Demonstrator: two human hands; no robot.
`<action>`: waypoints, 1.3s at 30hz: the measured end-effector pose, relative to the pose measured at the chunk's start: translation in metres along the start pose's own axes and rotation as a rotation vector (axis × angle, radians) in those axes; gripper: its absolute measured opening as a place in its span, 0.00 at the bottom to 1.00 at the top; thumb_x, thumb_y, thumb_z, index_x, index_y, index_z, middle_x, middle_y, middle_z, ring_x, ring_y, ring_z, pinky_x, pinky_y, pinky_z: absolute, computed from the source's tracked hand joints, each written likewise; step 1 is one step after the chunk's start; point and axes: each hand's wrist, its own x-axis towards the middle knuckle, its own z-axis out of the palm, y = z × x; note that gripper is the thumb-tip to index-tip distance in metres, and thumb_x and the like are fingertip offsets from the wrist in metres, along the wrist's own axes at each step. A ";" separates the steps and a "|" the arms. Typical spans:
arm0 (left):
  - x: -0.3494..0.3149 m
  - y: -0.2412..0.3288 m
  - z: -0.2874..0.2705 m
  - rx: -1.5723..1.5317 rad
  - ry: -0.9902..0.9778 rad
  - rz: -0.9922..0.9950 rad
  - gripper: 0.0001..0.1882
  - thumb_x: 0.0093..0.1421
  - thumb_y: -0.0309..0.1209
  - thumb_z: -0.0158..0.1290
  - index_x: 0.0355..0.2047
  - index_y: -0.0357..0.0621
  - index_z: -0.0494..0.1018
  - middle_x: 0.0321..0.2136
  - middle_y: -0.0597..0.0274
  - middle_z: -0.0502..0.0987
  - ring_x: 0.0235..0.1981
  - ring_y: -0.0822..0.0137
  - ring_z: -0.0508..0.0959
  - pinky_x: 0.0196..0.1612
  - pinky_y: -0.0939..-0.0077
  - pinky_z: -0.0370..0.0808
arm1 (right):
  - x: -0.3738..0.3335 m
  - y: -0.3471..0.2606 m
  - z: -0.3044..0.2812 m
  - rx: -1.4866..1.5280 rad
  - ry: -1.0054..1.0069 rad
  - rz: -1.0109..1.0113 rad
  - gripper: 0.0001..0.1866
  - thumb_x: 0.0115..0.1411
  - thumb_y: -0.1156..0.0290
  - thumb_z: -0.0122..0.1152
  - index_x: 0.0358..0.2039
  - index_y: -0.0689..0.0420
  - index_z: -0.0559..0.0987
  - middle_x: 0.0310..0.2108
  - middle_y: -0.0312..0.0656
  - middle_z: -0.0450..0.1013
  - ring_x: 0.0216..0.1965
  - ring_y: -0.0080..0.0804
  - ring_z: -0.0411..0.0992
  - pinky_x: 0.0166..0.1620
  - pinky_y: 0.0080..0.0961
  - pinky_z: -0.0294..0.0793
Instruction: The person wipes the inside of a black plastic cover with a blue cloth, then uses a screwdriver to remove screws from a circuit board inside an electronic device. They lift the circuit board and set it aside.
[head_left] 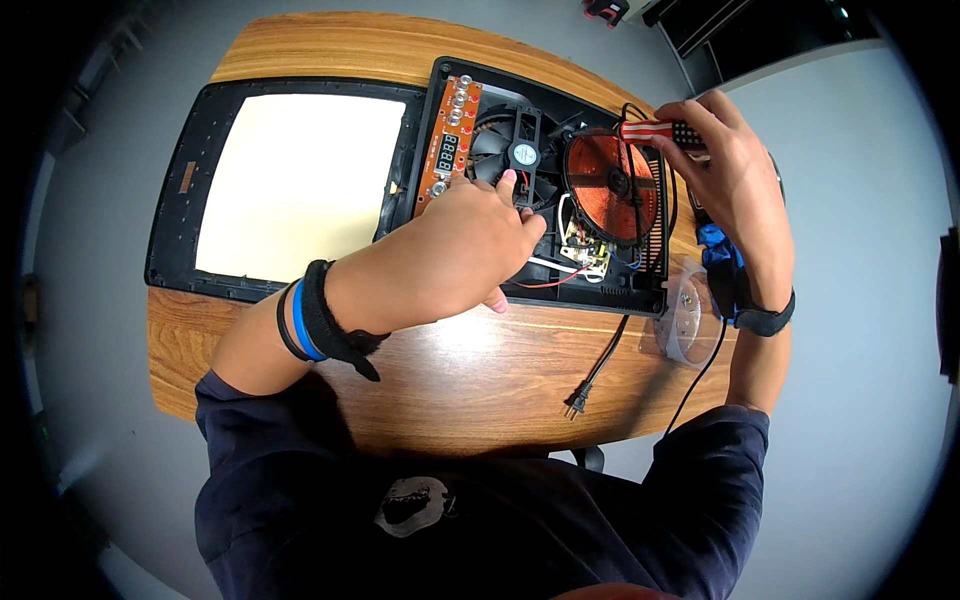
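Note:
An opened induction cooker base (610, 300) lies on the table, with a fan (488, 141), a round copper coil (600, 165), a small power board (583, 250) and an orange control board (462, 105) inside. My left hand (470, 245) reaches over the fan, fingers apart, one fingertip at the fan's hub frame; it holds nothing I can see. Above the coil's far right edge, my right hand (735, 165) is closed round the red, white and dark patterned handle of a screwdriver (650, 131). I cannot make out the screwdriver's tip.
The cooker's black-framed top panel (172, 215) with a pale plate (300, 185) lies to the left. A power plug (577, 400) on a black cord rests near the table's front edge. A clear plastic dish (685, 320) with small metal bits and a blue cloth-like item (718, 255) are at right.

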 end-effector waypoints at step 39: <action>0.003 -0.002 0.010 0.033 0.021 0.009 0.52 0.61 0.58 0.74 0.72 0.30 0.73 0.72 0.11 0.74 0.67 0.33 0.87 0.73 0.44 0.82 | 0.057 0.020 -0.015 0.332 -0.177 -0.446 0.17 0.78 0.58 0.75 0.56 0.57 0.86 0.53 0.48 0.86 0.57 0.45 0.89 0.51 0.44 0.91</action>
